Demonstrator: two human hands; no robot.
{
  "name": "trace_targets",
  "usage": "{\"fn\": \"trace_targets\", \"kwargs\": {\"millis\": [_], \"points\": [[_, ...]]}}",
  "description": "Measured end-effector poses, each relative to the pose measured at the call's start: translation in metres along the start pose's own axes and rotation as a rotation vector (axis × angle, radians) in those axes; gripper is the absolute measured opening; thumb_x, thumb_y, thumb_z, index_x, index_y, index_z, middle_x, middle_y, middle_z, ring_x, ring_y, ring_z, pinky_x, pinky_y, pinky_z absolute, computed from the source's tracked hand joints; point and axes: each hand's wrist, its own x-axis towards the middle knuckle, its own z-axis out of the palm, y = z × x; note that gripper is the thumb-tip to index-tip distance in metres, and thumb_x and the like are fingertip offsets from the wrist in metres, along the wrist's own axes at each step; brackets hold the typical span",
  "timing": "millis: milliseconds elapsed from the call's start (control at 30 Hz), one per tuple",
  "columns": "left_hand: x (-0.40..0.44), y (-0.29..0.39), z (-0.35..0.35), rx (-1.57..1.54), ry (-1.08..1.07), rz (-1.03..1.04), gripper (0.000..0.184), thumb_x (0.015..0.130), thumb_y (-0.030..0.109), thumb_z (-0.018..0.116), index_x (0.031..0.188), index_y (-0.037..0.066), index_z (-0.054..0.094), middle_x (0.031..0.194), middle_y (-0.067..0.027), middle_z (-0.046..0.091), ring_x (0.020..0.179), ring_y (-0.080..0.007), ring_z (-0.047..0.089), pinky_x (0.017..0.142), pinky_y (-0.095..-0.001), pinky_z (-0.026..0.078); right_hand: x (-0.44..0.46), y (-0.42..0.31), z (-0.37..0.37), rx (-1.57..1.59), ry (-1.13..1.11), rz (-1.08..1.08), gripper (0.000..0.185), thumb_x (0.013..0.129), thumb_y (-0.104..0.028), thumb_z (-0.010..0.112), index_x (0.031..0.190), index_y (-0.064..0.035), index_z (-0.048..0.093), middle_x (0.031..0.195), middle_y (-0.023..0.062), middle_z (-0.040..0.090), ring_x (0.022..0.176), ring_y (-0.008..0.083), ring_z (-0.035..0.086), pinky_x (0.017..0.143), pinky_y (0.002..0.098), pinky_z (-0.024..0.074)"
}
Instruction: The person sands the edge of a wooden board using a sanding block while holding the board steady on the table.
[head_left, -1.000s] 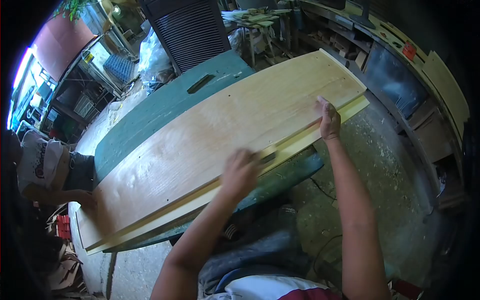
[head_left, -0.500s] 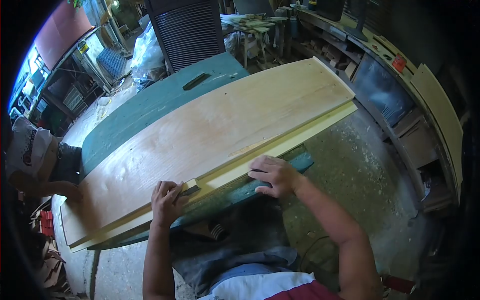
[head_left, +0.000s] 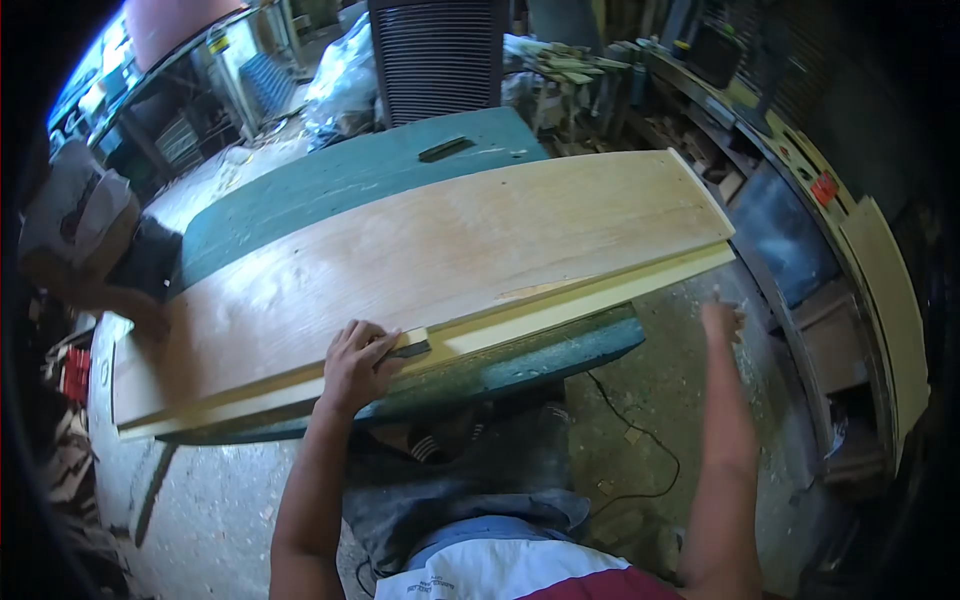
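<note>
A long pale plywood panel lies across the work table, with a yellowish wooden strip running along its near edge. My left hand is closed around a small light wooden block with a dark grey face, resting at that near edge. Past the panel's right end, my right hand is stretched out over the floor, holding nothing that I can see, its fingers partly apart. A co-worker's hand rests at the panel's left end.
Under the panel stands a green-topped table with a dark flat piece on it. A louvred dark panel stands behind. Shelving with an orange-red object lines the right side. A cable runs over the floor.
My right hand has left the strip and swung out to the right, beyond the panel. My left hand keeps hold of the block. The camera view has shifted.
</note>
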Motion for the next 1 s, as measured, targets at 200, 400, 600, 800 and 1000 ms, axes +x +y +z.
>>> {"fn": "trace_targets", "kwargs": {"millis": [200, 400, 600, 800, 1000], "points": [[0.024, 0.022, 0.051, -0.048, -0.080, 0.098, 0.039, 0.078, 0.022, 0.082, 0.115, 0.012, 0.075, 0.109, -0.0075, 0.065, 0.107, -0.0305, 0.062, 0.090, -0.0435, 0.052, -0.046, -0.073, -0.011, 0.479, 0.431, -0.593, 0.061, 0.107, -0.042, 0.052, 0.143, 0.0063, 0.054, 0.155, 0.0324, 0.044, 0.146, 0.0467, 0.040, 0.119, 0.0591, 0.0322], [0.048, 0.056, 0.069, 0.129, -0.138, 0.103, 0.034, 0.086, 0.021, 0.072, 0.119, 0.012, 0.073, 0.111, -0.0056, 0.061, 0.113, -0.0255, 0.057, 0.092, -0.0420, 0.047, -0.115, -0.210, -0.029, 0.463, 0.227, -0.937, 0.053, 0.105, -0.041, 0.054, 0.142, -0.0027, 0.059, 0.154, 0.0216, 0.050, 0.145, 0.0410, 0.043, 0.121, 0.0548, 0.0310], [-0.083, -0.068, -0.055, 0.294, 0.111, -0.082, 0.043, 0.069, 0.024, 0.089, 0.110, 0.021, 0.080, 0.101, 0.0009, 0.070, 0.098, -0.0208, 0.068, 0.097, -0.0503, 0.041, -0.115, -0.206, -0.015, 0.389, 0.225, -0.898, 0.052, 0.107, -0.043, 0.048, 0.140, -0.0058, 0.061, 0.150, 0.0193, 0.055, 0.145, 0.0371, 0.046, 0.121, 0.0537, 0.0308], [-0.093, -0.055, -0.048, 0.281, 0.207, -0.191, 0.023, 0.077, 0.012, 0.078, 0.100, 0.013, 0.077, 0.099, -0.0065, 0.072, 0.099, -0.0296, 0.067, 0.091, -0.0475, 0.050, -0.112, -0.211, -0.013, 0.338, 0.223, -0.882, 0.051, 0.108, -0.043, 0.047, 0.142, -0.0071, 0.060, 0.152, 0.0169, 0.054, 0.145, 0.0357, 0.045, 0.121, 0.0526, 0.0301], [-0.014, 0.044, 0.045, 0.174, 0.239, -0.027, 0.032, 0.081, 0.008, 0.068, 0.111, 0.014, 0.077, 0.100, -0.0073, 0.071, 0.093, -0.0273, 0.066, 0.087, -0.0460, 0.049, -0.094, -0.202, 0.001, 0.333, 0.219, -0.914, 0.052, 0.108, -0.044, 0.047, 0.146, -0.0091, 0.058, 0.155, 0.0151, 0.053, 0.148, 0.0349, 0.043, 0.122, 0.0508, 0.0303]]}}
